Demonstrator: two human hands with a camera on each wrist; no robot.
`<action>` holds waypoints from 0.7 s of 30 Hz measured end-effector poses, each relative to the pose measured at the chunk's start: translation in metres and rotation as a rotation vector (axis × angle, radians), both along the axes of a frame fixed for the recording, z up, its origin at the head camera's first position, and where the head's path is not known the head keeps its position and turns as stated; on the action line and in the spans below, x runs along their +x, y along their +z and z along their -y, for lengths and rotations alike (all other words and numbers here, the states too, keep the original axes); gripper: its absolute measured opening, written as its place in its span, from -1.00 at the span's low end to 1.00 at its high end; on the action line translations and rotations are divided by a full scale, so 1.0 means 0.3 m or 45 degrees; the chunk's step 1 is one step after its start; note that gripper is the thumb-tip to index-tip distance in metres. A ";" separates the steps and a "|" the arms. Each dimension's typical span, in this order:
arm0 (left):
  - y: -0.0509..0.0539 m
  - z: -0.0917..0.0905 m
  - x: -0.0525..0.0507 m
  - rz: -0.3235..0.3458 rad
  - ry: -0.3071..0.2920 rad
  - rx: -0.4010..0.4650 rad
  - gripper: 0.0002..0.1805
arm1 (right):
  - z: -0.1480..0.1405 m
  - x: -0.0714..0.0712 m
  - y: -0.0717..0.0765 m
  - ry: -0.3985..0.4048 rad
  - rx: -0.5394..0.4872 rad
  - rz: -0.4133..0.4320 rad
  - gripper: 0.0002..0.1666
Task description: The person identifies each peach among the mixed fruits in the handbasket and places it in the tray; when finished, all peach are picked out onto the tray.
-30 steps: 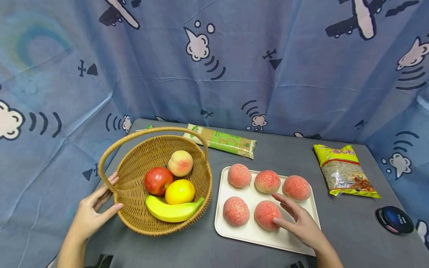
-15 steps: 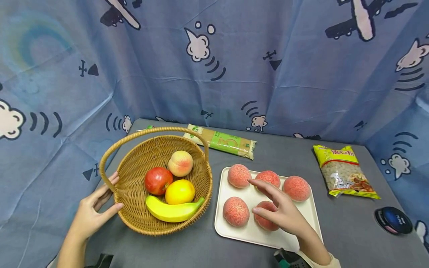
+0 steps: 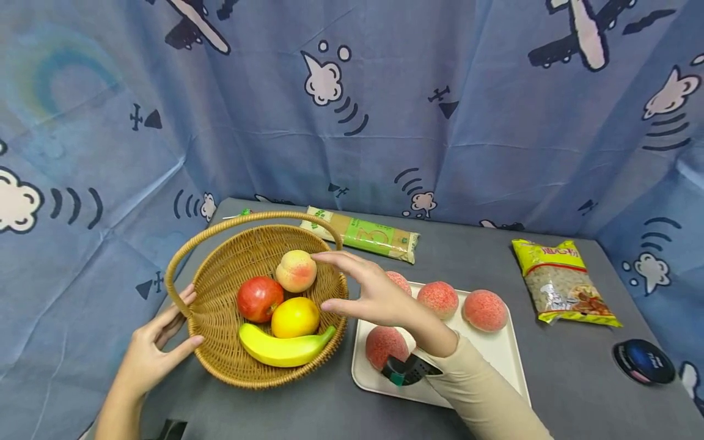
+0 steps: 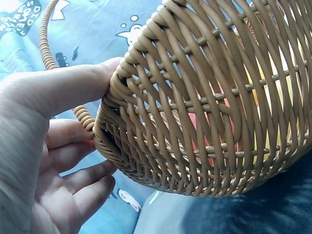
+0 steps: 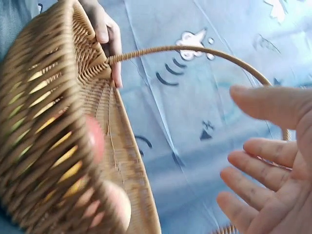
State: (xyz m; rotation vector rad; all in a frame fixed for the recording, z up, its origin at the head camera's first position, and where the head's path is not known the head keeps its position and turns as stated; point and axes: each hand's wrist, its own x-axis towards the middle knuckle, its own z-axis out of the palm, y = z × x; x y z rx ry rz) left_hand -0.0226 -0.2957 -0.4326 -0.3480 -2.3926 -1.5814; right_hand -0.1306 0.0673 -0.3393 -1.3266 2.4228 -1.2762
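Note:
A wicker basket point(image 3: 225, 256) tilts toward the camera at left, its arched handle point(image 3: 247, 216) up. Inside lie a red apple point(image 3: 260, 299), a peach point(image 3: 297, 271), a yellow round fruit point(image 3: 296, 318) and a banana point(image 3: 286, 347). My left hand point(image 3: 156, 348) holds the left rim by the handle's base, thumb on one side and fingers on the other, as the left wrist view shows. My right hand point(image 3: 368, 290) hovers at the right rim near the peach, with fingers spread and nothing held. In the right wrist view its palm point(image 5: 278, 195) faces the basket.
Under my right forearm is a cream tray point(image 3: 500, 360) with several pink speckled domes point(image 3: 484, 310), some partly hidden. A long green-and-tan packet point(image 3: 368, 236) lies behind. At right are a yellow bag point(image 3: 563, 284) and a dark round object point(image 3: 643, 362). Patterned cloth point(image 3: 385, 122) hangs behind the table.
My right hand has left the tray's domes and moved left to the basket's right rim, holding nothing. My left hand and the basket stay put.

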 end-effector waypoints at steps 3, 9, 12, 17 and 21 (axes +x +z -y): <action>0.001 -0.003 0.002 0.006 0.003 0.017 -0.16 | 0.074 -0.025 0.025 0.023 0.032 -0.055 -0.25; 0.007 -0.006 0.004 0.006 0.015 -0.005 -0.16 | 0.192 -0.077 0.051 0.037 0.088 -0.047 -0.29; 0.007 -0.007 0.005 -0.007 0.017 -0.008 -0.16 | 0.237 -0.113 0.046 0.046 0.134 -0.003 -0.29; 0.001 -0.008 -0.001 -0.112 -0.023 -0.017 -0.18 | 0.292 -0.183 0.007 0.057 0.259 0.118 -0.26; 0.003 -0.011 -0.005 -0.156 -0.060 -0.019 -0.19 | 0.313 -0.228 -0.027 0.063 0.357 0.234 -0.24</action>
